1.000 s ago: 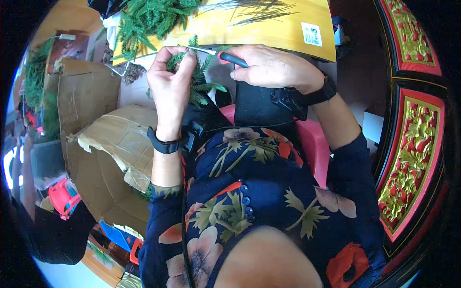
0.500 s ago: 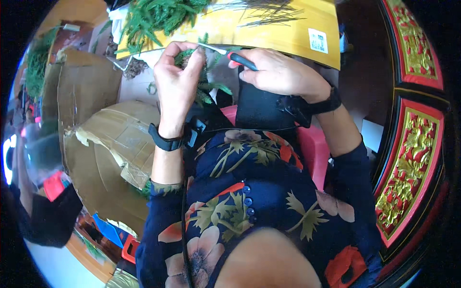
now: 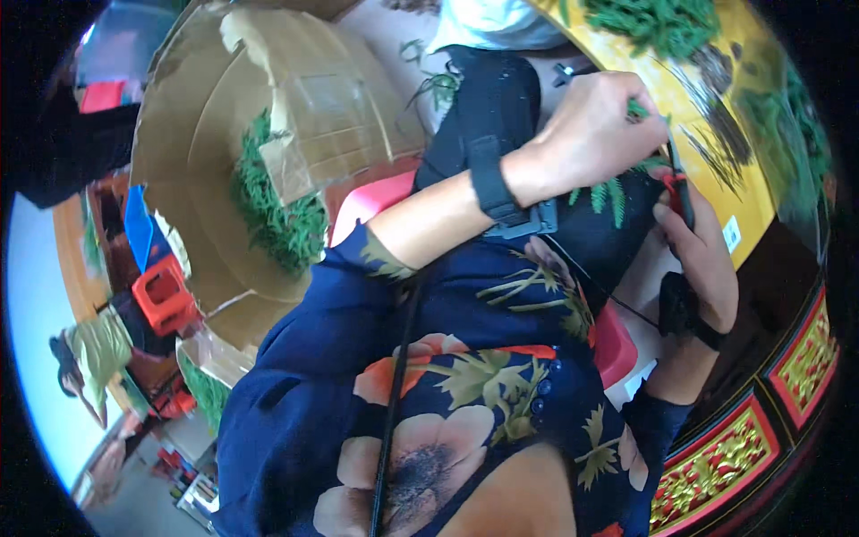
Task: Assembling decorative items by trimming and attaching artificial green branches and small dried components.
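Pinched in my left hand (image 3: pixel 608 125) is a green fern sprig (image 3: pixel 608 201), its fronds hanging below the fingers over my dark trousers. My closed fingers cover most of the part they hold. Close by on the right, my right hand (image 3: pixel 702 233) grips a screwdriver-like tool (image 3: pixel 682 192) with a red and black handle. Its thin shaft points up toward my left fingertips; whether the tip touches the sprig is hard to tell. On the yellow board (image 3: pixel 756 192) beyond my hands lie a heap of green foliage (image 3: pixel 653 22) and a bunch of thin dark stems (image 3: pixel 720 134).
A torn cardboard box (image 3: pixel 340 98) on the left holds more greenery (image 3: pixel 277 206). A white bag (image 3: pixel 492 22) stands beside the board. Farther left are a red stool (image 3: pixel 165 291) and another person (image 3: pixel 94 349). Carved red and gold panels (image 3: pixel 716 456) stand at lower right.
The view has swung left, so the box and room show more and the board sits at upper right. Both hands keep their hold on the sprig and the tool.
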Demonstrator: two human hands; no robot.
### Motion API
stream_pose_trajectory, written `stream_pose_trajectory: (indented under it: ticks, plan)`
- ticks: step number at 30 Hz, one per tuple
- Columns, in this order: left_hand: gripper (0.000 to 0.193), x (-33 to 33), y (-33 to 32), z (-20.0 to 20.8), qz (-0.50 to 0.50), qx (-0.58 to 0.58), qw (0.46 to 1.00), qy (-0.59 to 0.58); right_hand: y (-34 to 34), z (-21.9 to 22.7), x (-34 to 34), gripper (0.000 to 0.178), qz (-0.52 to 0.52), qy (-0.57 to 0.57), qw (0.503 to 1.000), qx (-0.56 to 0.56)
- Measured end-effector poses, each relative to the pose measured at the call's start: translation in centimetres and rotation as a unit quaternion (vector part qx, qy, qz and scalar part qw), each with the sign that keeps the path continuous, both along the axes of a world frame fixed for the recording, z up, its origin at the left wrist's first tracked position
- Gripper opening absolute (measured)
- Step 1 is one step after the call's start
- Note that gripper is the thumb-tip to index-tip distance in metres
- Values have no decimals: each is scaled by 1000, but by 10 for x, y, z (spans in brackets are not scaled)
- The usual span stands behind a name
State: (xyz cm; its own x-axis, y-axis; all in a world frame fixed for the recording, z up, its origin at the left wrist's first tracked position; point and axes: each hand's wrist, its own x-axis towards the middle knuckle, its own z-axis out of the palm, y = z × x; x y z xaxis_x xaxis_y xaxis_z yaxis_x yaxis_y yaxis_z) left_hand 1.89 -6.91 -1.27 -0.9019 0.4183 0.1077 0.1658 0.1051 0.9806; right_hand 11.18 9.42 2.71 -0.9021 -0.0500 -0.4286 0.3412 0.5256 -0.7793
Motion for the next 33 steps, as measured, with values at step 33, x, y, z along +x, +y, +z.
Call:
stream_pose_trajectory:
  ticks: [33]
  plan:
    - [10,3,1,20,-41,47,996,-65,7,-1,8,33,23,173,973,152]
